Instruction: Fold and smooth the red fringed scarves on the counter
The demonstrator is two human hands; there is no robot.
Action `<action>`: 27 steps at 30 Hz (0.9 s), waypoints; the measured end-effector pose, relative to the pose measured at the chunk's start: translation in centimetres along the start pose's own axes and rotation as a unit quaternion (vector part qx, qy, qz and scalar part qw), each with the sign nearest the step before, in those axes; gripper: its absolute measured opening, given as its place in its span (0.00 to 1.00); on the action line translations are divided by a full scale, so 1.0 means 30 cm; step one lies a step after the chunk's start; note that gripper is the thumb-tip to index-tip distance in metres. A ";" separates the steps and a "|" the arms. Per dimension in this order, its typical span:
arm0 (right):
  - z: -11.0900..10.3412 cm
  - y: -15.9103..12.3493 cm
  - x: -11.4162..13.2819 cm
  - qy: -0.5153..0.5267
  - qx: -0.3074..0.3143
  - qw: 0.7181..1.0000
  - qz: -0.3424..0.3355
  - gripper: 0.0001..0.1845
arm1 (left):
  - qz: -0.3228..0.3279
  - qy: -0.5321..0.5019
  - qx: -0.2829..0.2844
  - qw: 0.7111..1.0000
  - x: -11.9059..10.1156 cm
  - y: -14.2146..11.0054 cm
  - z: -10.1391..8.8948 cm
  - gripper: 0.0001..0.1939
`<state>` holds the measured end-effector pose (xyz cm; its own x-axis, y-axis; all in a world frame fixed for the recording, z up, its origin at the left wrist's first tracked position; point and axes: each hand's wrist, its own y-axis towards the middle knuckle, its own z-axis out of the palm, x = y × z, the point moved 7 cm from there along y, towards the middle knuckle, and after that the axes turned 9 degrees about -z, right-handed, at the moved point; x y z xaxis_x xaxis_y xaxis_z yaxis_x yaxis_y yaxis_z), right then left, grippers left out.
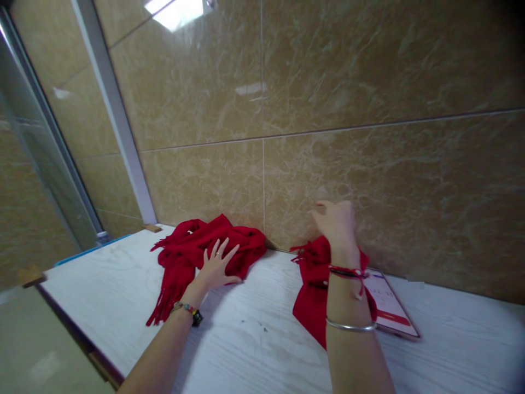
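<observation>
A crumpled red fringed scarf (229,232) lies on the white table (254,350) against the wall. My left hand (215,268) is spread over its front right part, palm down, with a ring on one finger; whether the palm presses on the cloth I cannot tell. Farther right, a second, smaller heap of red fringed cloth (311,295) rests on the table, partly hidden by my right forearm. My right hand (337,219) is raised just above this heap, near the wall. Its thumb and index finger are bent with a gap between them; the other fingers are hidden.
A tablet-like device (389,306) with a lit screen lies right of the second heap, partly under it. A tan tiled wall (369,180) borders the table's back. Small wooden blocks (152,227) sit at the table's left corners. Beyond the left edge stands a bottle (102,237).
</observation>
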<state>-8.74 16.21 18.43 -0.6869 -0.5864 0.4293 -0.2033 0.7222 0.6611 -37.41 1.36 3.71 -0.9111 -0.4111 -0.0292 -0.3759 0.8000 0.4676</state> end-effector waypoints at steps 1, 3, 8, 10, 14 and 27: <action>0.035 -0.004 0.051 0.000 0.012 1.000 -0.017 0.19 | -0.007 0.007 0.044 0.999 0.007 -0.001 0.021 0.44; 0.112 -0.013 0.126 0.000 0.056 0.997 -0.046 0.22 | -0.038 0.018 0.082 0.996 0.041 0.000 0.036 0.41; 0.329 -0.065 0.179 0.027 0.210 0.975 -0.064 0.24 | -0.189 0.079 -0.031 0.978 0.202 -0.005 -0.027 0.32; 0.407 -0.097 0.211 0.058 0.222 0.969 -0.088 0.30 | -0.257 0.065 -0.040 0.963 0.260 -0.020 -0.030 0.32; 0.561 -0.196 0.286 0.045 0.310 0.940 -0.138 0.37 | -0.272 0.006 -0.061 0.960 0.245 -0.021 -0.054 0.35; 0.310 -0.105 -0.072 -0.138 0.396 0.907 0.039 0.43 | 0.119 -0.083 -0.136 0.980 -0.161 0.003 -0.038 0.22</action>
<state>-13.11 18.61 9.70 -0.8465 -0.4875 0.2138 -0.5097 0.8582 -0.0611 -32.86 2.91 4.89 -0.9910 -0.1323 -0.0227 -0.1105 0.7089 0.6966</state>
